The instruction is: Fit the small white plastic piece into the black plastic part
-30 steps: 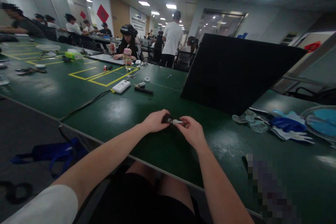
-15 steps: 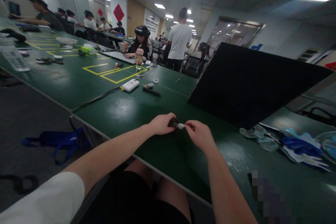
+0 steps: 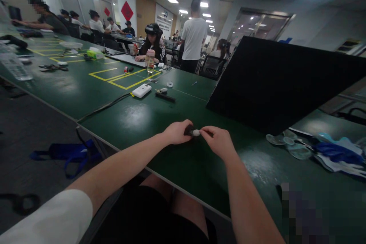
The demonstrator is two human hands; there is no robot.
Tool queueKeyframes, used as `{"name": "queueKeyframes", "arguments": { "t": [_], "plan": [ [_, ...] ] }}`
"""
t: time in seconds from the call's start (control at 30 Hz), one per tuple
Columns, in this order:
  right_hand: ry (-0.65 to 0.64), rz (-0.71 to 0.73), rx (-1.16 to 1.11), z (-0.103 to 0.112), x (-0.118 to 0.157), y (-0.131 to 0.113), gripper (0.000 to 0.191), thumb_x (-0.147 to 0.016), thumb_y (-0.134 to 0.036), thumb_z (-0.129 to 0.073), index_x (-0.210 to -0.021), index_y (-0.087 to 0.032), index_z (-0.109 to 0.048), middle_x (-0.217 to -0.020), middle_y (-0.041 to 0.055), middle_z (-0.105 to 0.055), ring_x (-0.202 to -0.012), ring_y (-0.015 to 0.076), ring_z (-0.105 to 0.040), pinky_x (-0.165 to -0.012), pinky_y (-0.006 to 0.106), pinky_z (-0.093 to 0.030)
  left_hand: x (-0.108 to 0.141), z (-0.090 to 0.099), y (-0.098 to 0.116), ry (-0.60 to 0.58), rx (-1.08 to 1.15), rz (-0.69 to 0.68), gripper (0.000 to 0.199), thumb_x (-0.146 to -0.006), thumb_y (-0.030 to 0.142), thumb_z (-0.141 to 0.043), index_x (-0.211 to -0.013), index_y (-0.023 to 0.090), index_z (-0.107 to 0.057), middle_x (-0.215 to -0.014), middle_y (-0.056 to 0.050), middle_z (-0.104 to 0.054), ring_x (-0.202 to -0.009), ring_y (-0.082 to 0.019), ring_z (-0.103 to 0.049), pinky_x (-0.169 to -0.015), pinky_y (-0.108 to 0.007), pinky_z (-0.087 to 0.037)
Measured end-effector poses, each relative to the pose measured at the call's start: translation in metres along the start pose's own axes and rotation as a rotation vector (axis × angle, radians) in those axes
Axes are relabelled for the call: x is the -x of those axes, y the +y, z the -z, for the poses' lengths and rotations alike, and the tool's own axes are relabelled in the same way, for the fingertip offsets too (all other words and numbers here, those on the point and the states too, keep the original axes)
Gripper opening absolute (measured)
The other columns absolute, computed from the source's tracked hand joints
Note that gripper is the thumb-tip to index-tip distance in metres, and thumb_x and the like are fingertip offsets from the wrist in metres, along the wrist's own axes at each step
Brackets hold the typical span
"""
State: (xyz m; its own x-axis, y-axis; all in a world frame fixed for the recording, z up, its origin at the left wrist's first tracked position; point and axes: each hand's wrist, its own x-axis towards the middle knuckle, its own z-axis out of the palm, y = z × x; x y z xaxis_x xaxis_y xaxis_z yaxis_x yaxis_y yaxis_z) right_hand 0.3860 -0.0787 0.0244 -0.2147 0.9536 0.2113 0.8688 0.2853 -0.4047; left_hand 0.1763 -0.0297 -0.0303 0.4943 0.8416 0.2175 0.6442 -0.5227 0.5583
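Above the green tabletop, my left hand is closed around a small dark object. A whitish lump sticks out of its right end, too small to identify. My right hand is closed in a pinch, thumb and forefinger at the right side of that lump. My fingers hide most of the dark object, so its kind does not show.
A large black panel leans at the right. Clear plastic pieces and blue-and-white gloves lie beside it. Ahead are a white device, a black bar and a pink-lidded bottle. A person sits opposite.
Both hands stay together around the small object, with only slight finger movement. The view has shifted slightly, so the black panel and the gloves appear further right.
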Motion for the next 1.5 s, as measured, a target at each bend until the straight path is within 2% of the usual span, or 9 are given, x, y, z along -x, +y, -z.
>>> {"name": "queueKeyframes", "arguments": {
  "t": [0.17, 0.37, 0.6, 0.8, 0.93, 1.03, 1.13, 1.3, 1.5],
  "plan": [
    [0.126, 0.007, -0.029, -0.002, 0.013, 0.010, 0.024, -0.093, -0.040, -0.057, -0.099, -0.024, -0.074, -0.093, 0.0033, -0.073, -0.080, 0.0205, -0.065, -0.070, 0.034, -0.047, -0.001, -0.002, 0.001, 0.004, 0.016, -0.004, 0.049, -0.080, 0.040, -0.067, -0.124, 0.027, -0.051, -0.103, -0.004, -0.071, -0.089, -0.023, -0.069, -0.077, -0.034, -0.053],
    [0.118, -0.018, 0.065, -0.012, 0.016, 0.007, 0.025, -0.097, -0.040, -0.053, -0.095, -0.024, -0.071, -0.088, 0.0042, -0.071, -0.076, 0.0197, -0.062, -0.067, 0.033, -0.044, -0.001, -0.006, 0.000, 0.011, 0.022, -0.010, 0.049, -0.079, 0.039, -0.069, -0.123, 0.027, -0.051, -0.103, -0.003, -0.071, -0.089, -0.022, -0.069, -0.078, -0.033, -0.054],
    [0.124, -0.057, -0.034, -0.021, 0.015, 0.011, 0.026, -0.097, -0.043, -0.053, -0.092, -0.024, -0.071, -0.083, 0.0021, -0.070, -0.071, 0.0174, -0.062, -0.063, 0.031, -0.044, -0.001, -0.008, 0.000, 0.033, 0.003, -0.009, 0.046, -0.079, 0.040, -0.069, -0.120, 0.027, -0.052, -0.101, -0.002, -0.072, -0.089, -0.022, -0.070, -0.075, -0.032, -0.054],
    [0.205, -0.143, -0.020, -0.029, 0.013, 0.017, 0.039, -0.097, -0.053, -0.049, -0.085, -0.023, -0.070, -0.075, 0.0023, -0.068, -0.063, 0.0166, -0.060, -0.058, 0.030, -0.043, -0.002, -0.011, -0.003, 0.044, 0.018, 0.006, 0.047, -0.079, 0.041, -0.069, -0.121, 0.028, -0.052, -0.098, -0.002, -0.072, -0.086, -0.021, -0.070, -0.074, -0.031, -0.053],
    [0.230, -0.120, -0.025, -0.035, 0.013, 0.017, 0.038, -0.096, -0.053, -0.050, -0.086, -0.022, -0.069, -0.076, 0.0031, -0.069, -0.065, 0.0174, -0.061, -0.058, 0.030, -0.044, -0.002, -0.011, -0.004, 0.049, 0.041, 0.001, 0.047, -0.079, 0.045, -0.069, -0.120, 0.028, -0.054, -0.094, -0.002, -0.072, -0.083, -0.021, -0.070, -0.072, -0.031, -0.053],
    [0.208, -0.110, -0.036, -0.038, 0.013, 0.016, 0.034, -0.096, -0.050, -0.051, -0.088, -0.023, -0.069, -0.080, 0.0028, -0.070, -0.067, 0.0170, -0.062, -0.060, 0.030, -0.045, -0.001, -0.008, -0.003, 0.029, 0.075, -0.011, 0.047, -0.079, 0.045, -0.069, -0.120, 0.027, -0.055, -0.093, -0.002, -0.072, -0.082, -0.021, -0.070, -0.072, -0.031, -0.053],
    [0.146, -0.203, -0.049, -0.039, 0.010, 0.016, 0.036, -0.094, -0.054, -0.053, -0.084, -0.023, -0.069, -0.076, 0.0026, -0.069, -0.063, 0.0164, -0.060, -0.056, 0.028, -0.043, -0.001, -0.006, -0.001, 0.012, 0.095, -0.006, 0.048, -0.079, 0.044, -0.070, -0.121, 0.027, -0.055, -0.095, -0.002, -0.073, -0.084, -0.021, -0.071, -0.073, -0.032, -0.054],
    [0.069, -0.317, -0.127, -0.035, 0.007, 0.018, 0.066, -0.091, -0.075, -0.037, -0.062, -0.020, -0.062, -0.059, 0.0042, -0.061, -0.051, 0.0151, -0.052, -0.050, 0.028, -0.037, -0.001, -0.007, -0.001, -0.010, 0.123, 0.001, 0.050, -0.080, 0.042, -0.070, -0.124, 0.026, -0.053, -0.105, -0.004, -0.073, -0.093, -0.023, -0.071, -0.080, -0.035, -0.054],
    [0.297, -0.376, -0.323, -0.023, 0.012, 0.024, 0.076, -0.090, -0.081, -0.019, -0.054, -0.021, -0.049, -0.052, 0.0033, -0.052, -0.045, 0.0135, -0.045, -0.048, 0.028, -0.035, -0.001, -0.007, -0.003, -0.030, 0.109, -0.010, 0.051, -0.081, 0.042, -0.069, -0.126, 0.026, -0.052, -0.104, -0.004, -0.072, -0.090, -0.022, -0.070, -0.079, -0.035, -0.054]
  ]
}}
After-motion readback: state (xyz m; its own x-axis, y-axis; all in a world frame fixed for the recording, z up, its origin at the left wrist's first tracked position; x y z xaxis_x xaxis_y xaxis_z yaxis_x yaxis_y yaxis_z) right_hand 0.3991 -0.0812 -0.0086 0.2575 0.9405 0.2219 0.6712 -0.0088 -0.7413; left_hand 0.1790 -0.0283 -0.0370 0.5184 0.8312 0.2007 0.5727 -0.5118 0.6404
